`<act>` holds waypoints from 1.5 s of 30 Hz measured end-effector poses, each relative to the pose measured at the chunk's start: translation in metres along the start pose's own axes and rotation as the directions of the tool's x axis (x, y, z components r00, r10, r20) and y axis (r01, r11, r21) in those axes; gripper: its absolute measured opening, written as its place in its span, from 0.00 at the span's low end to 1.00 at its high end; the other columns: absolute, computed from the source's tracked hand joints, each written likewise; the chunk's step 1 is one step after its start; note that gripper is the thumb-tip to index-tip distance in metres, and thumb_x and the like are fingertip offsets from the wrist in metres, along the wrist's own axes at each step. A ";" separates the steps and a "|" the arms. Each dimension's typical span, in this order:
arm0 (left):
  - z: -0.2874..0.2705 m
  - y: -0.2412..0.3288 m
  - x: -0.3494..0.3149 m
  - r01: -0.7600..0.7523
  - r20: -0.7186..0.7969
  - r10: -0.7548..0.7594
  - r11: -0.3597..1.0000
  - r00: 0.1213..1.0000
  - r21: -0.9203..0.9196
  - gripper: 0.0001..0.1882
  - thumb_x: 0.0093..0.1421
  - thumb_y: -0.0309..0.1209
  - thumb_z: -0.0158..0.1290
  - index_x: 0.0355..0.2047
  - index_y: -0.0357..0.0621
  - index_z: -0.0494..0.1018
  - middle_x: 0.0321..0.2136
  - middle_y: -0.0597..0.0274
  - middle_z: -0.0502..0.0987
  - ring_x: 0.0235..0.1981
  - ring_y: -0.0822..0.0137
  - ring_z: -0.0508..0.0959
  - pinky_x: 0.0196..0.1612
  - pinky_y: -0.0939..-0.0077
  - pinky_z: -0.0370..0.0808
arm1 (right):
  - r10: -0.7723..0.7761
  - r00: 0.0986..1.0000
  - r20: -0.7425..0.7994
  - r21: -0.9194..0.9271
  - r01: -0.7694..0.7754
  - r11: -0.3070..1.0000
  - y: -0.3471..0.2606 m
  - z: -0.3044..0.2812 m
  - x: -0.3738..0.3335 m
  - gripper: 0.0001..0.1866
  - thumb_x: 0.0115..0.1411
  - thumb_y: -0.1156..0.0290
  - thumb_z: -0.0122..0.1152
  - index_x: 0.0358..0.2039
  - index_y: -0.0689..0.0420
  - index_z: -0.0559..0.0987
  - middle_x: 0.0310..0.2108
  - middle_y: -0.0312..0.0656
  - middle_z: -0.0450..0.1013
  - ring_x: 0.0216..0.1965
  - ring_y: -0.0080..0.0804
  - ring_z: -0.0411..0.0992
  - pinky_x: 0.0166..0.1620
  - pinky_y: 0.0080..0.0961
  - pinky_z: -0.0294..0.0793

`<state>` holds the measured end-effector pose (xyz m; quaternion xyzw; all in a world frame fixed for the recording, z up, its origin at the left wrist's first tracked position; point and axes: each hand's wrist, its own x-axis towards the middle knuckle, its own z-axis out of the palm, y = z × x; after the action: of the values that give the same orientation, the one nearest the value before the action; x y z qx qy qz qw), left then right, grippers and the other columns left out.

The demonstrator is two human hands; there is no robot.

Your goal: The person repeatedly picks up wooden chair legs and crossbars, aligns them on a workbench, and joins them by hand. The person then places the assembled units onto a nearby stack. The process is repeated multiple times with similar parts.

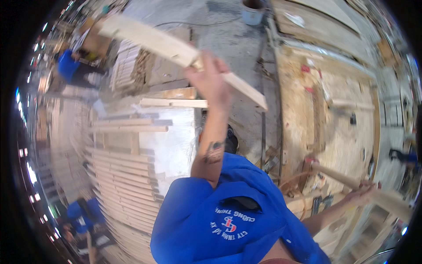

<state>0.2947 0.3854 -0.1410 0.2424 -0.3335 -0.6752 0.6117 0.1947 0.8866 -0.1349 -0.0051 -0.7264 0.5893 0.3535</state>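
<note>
My left hand (pixel 211 77) is wrapped round a long pale wooden board (pixel 149 40). It is raised ahead of me, one end toward the far left and the other slanting down to the right. The hand and board are slightly blurred. Out to the right, my right hand (pixel 364 193) is closed on a pale wooden bar (pixel 336 175), which extends on both sides of it. The near part of this bar is blurred toward the rim. Below it, slatted wooden framework partly shows.
Rows of wooden strips (pixel 127 187) lie to my left beside a white surface (pixel 178 136). At right is a plywood worktable (pixel 303 119) with offcuts. A bucket (pixel 252 13) stands far ahead. People in blue work at far left (pixel 68 66) and lower left (pixel 83 215).
</note>
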 end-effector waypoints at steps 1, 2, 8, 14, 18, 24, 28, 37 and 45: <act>0.000 -0.004 0.011 0.015 0.035 -0.014 1.000 0.999 -0.015 0.13 0.63 0.24 0.49 0.45 0.37 0.58 0.23 0.65 0.65 0.17 0.76 0.65 0.18 0.79 0.66 | -0.024 0.999 0.038 0.002 0.024 1.000 -0.004 0.011 0.002 0.21 0.63 0.62 0.60 0.50 0.64 0.72 0.24 0.37 0.68 0.27 0.27 0.66 0.32 0.24 0.69; 0.000 -0.004 0.022 0.028 0.074 -0.025 0.999 0.997 -0.033 0.16 0.64 0.25 0.48 0.49 0.36 0.58 0.23 0.66 0.65 0.17 0.76 0.65 0.18 0.79 0.66 | -0.055 0.997 0.046 -0.001 0.055 0.998 -0.006 0.017 0.003 0.20 0.63 0.64 0.60 0.49 0.64 0.72 0.23 0.37 0.67 0.26 0.25 0.65 0.31 0.23 0.68; -0.013 0.004 0.105 -0.079 -0.007 0.079 0.994 0.997 -0.074 0.18 0.65 0.27 0.48 0.53 0.41 0.57 0.23 0.67 0.65 0.16 0.77 0.64 0.20 0.77 0.66 | -0.057 0.980 0.193 -0.012 0.060 0.998 -0.059 0.141 -0.003 0.16 0.65 0.66 0.58 0.47 0.66 0.72 0.19 0.35 0.64 0.24 0.22 0.61 0.30 0.23 0.64; -0.054 0.042 0.165 -0.225 -0.206 0.202 0.970 0.957 -0.092 0.18 0.66 0.26 0.47 0.54 0.44 0.58 0.27 0.65 0.65 0.16 0.77 0.65 0.18 0.79 0.65 | -0.197 0.864 0.463 0.041 0.201 0.979 -0.089 0.269 -0.010 0.19 0.65 0.65 0.60 0.49 0.67 0.73 0.19 0.35 0.65 0.22 0.20 0.60 0.27 0.20 0.61; -0.088 0.072 0.168 -0.298 -0.307 0.272 0.954 0.912 -0.041 0.18 0.68 0.26 0.48 0.56 0.45 0.58 0.28 0.65 0.65 0.16 0.78 0.63 0.18 0.80 0.64 | -0.140 0.788 0.600 0.060 0.129 0.990 -0.104 0.344 -0.029 0.17 0.63 0.67 0.61 0.47 0.64 0.76 0.22 0.34 0.65 0.25 0.21 0.63 0.28 0.20 0.61; -0.128 0.113 0.145 -0.316 -0.294 0.361 0.930 0.885 0.189 0.28 0.70 0.52 0.42 0.58 0.44 0.58 0.30 0.67 0.67 0.24 0.77 0.68 0.23 0.80 0.68 | -0.314 0.645 0.697 0.346 0.082 0.935 -0.117 0.433 -0.049 0.17 0.61 0.65 0.64 0.43 0.67 0.77 0.20 0.35 0.66 0.22 0.21 0.62 0.25 0.19 0.61; -0.107 0.121 0.125 -0.305 -0.066 0.433 0.726 0.899 0.616 0.25 0.63 0.40 0.57 0.57 0.42 0.68 0.36 0.62 0.76 0.32 0.64 0.76 0.40 0.75 0.72 | -0.309 0.678 0.667 0.493 -0.089 0.866 -0.126 0.448 -0.040 0.14 0.58 0.66 0.67 0.39 0.62 0.77 0.21 0.34 0.68 0.22 0.21 0.65 0.26 0.19 0.66; 0.012 -0.008 0.118 -0.684 0.722 -0.045 0.282 0.691 0.672 0.27 0.54 0.37 0.66 0.52 0.41 0.74 0.43 0.47 0.80 0.40 0.54 0.82 0.43 0.66 0.77 | -0.341 0.934 0.108 0.545 0.232 0.806 -0.141 0.296 0.073 0.13 0.60 0.71 0.58 0.43 0.62 0.72 0.21 0.36 0.65 0.21 0.24 0.62 0.28 0.26 0.63; 0.134 -0.156 0.032 -0.827 0.940 -0.338 0.540 -0.039 0.159 0.29 0.50 0.44 0.68 0.52 0.53 0.75 0.36 0.61 0.80 0.33 0.57 0.81 0.34 0.65 0.77 | -0.261 0.932 -0.252 0.399 0.345 0.850 -0.087 0.051 0.079 0.16 0.61 0.60 0.50 0.44 0.56 0.72 0.21 0.33 0.62 0.21 0.25 0.59 0.34 0.32 0.61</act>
<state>0.0883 0.3794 -0.1671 -0.1446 -0.9428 -0.2578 0.1542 0.1441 0.8500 -0.0232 0.1337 -0.5307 0.6701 0.5015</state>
